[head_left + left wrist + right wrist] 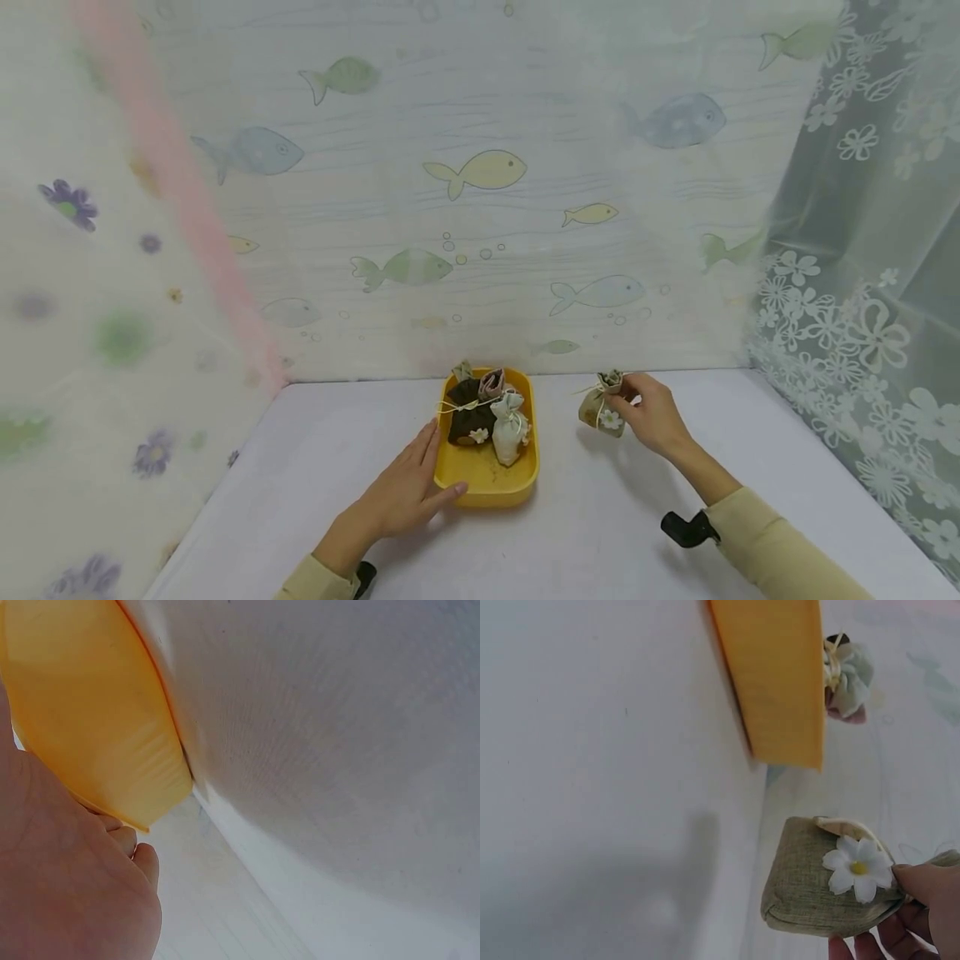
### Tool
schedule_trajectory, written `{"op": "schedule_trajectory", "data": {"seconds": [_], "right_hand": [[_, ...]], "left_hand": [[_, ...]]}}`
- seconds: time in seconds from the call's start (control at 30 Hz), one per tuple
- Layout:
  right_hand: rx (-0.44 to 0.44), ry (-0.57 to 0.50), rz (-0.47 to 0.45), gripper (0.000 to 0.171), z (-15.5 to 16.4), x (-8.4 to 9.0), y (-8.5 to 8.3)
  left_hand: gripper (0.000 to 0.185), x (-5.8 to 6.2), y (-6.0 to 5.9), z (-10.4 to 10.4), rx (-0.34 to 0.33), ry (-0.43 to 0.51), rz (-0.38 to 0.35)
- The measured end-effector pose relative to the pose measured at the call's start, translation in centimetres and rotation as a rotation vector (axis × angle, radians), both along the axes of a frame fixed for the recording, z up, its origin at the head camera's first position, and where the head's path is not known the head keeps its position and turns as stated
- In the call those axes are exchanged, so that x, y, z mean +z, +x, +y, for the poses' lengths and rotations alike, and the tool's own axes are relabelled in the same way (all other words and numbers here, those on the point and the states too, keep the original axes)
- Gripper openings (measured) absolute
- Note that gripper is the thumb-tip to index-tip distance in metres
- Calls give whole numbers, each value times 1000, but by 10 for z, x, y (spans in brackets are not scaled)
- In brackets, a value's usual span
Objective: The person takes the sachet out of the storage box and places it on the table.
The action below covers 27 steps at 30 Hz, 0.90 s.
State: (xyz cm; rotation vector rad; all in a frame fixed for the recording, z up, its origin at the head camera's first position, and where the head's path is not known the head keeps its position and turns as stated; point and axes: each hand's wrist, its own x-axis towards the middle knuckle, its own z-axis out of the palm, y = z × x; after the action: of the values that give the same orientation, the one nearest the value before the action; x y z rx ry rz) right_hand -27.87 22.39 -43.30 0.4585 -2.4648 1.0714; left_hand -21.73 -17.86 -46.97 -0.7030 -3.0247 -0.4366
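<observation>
Olive burlap sachet [600, 407] with a white daisy on its front: on the white tabletop [600, 533] near the back edge, just right of the yellow tray [487, 492], not touching it. Right hand [654, 414] has fingers curled round its tied neck, pinching it; the right wrist view shows fingertips [922, 889] on the pouch beside the flower. Can't tell whether the base is on the table or just off it.

Left hand [405, 492]: fingers straight and together, laid flat against the tray's left wall, thumb at the front-left corner. Bracing, not gripping.

Tray holds a dark brown sachet [468, 417], a white sachet [510, 427] and a pinkish one [491, 383] behind them, packed toward the back. Front half of the tray is bare.

Step, as I read it: olive pouch grasped, transfer into the tray pending. Next move needs a lift clear of the right rim and a set-down in the bare front half, with the tray kept braced.
</observation>
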Motion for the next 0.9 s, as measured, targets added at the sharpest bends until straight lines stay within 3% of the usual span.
{"op": "schedule_trajectory", "data": {"seconds": [0.9], "right_hand": [[-121, 39, -51, 12, 29, -18, -41]], "left_hand": [[99, 3, 2, 3, 3, 27, -18]]}}
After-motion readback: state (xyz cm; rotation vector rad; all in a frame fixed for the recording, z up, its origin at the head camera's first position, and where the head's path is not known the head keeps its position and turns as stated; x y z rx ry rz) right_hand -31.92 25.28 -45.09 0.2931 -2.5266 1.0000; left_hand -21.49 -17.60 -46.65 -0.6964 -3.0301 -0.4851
